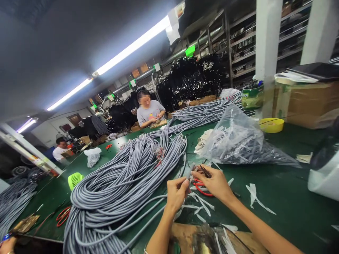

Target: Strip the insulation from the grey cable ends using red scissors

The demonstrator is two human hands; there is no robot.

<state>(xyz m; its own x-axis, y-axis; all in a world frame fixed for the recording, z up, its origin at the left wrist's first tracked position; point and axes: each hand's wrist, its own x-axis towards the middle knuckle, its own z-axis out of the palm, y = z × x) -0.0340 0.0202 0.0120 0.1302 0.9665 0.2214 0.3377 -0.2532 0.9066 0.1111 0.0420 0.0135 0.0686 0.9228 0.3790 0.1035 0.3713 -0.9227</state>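
My left hand (177, 193) is closed in a pinch on the end of a grey cable (186, 174). Close beside it, my right hand (215, 183) has its thumb and finger at the same cable end. A dark pointed tool (206, 171) is gripped in that right hand; its exact kind is unclear. Red-handled scissors (203, 190) lie just beneath, partly covered by the hands. Strips of white wrapping (202, 203) are scattered on the table around them. A large coiled bundle of grey cables (119, 176) spreads to the left, stripped ends towards the middle.
On the green table (286, 211) sits a clear bag of scraps (235, 141), with a yellow dish (272, 125) and cardboard box (299, 102) behind. Red scissors (63, 216) and a green basket (75, 180) are leftward. A co-worker (150, 109) sits opposite; another person's hand (8, 244) shows lower left.
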